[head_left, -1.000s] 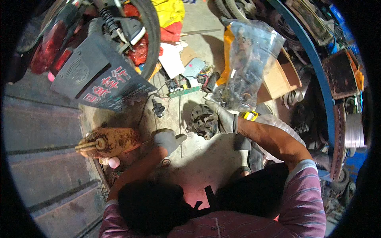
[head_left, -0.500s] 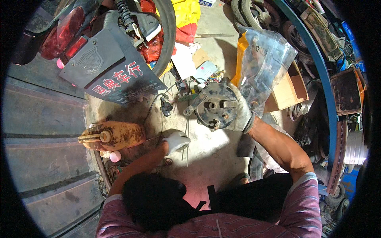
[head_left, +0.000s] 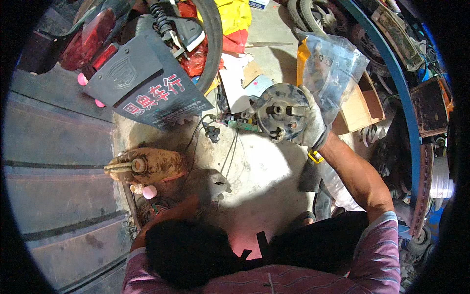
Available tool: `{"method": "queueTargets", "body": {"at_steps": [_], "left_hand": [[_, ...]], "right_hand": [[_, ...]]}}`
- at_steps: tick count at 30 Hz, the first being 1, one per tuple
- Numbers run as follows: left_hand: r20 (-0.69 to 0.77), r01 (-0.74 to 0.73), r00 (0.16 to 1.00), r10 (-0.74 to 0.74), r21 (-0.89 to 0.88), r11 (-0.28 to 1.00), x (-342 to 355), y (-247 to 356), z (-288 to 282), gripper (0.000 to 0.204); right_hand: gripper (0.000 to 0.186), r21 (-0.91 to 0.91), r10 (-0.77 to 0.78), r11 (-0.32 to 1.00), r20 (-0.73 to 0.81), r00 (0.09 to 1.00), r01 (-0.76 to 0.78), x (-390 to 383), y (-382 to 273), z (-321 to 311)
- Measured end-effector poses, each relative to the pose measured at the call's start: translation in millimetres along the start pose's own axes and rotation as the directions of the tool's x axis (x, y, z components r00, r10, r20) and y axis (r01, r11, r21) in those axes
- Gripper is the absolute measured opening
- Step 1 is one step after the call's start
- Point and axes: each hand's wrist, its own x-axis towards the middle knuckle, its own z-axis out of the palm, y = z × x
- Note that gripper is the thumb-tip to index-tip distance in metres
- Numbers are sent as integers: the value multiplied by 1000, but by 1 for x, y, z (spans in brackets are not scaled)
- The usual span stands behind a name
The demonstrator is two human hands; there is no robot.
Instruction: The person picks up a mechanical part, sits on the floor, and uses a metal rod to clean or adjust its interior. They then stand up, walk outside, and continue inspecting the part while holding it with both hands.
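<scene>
My right hand, in a dirty white glove, grips a round, dark metal plate with a central boss, holding it up at the rim. My left hand, also gloved, is low over the floor in shadow, its fingers curled; what they hold, if anything, I cannot make out. Left of it lies a grimy yellow jug. Beyond the hands are a black connector with cables, a green circuit board, white paper and a clear plastic bag of parts.
A vehicle's front with a lettered dark flap stands back left, beside yellow and red sacks. Tyres, an open cardboard box and a blue metal beam are right. Dark metal panels border the left, beside pink balls.
My right hand has lifted the metal plate up and right, turning its bossed face toward me. My left hand stays low near the jug and is now in deeper shadow.
</scene>
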Motion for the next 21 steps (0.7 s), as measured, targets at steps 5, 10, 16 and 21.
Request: {"method": "queueTargets", "body": {"at_steps": [5, 10, 16, 21], "left_hand": [[-50, -238, 971, 235, -60, 969, -6, 7, -28, 20], [-163, -637, 762, 627, -359, 682, -52, 94, -32, 15], [54, -592, 706, 707, -503, 630, -68, 145, -44, 24], [59, -637, 698, 714, -404, 656, -100, 190, -43, 20]], "right_hand": [[74, -52, -28, 998, -18, 999, 27, -1, 4, -10], [75, -38, -25, 999, -93, 995, 22, -4, 1, -19], [73, -30, 12, 999, 0, 1000, -12, 0, 1, -31], [72, -54, 84, 995, 51, 995, -81, -7, -7, -24]]}}
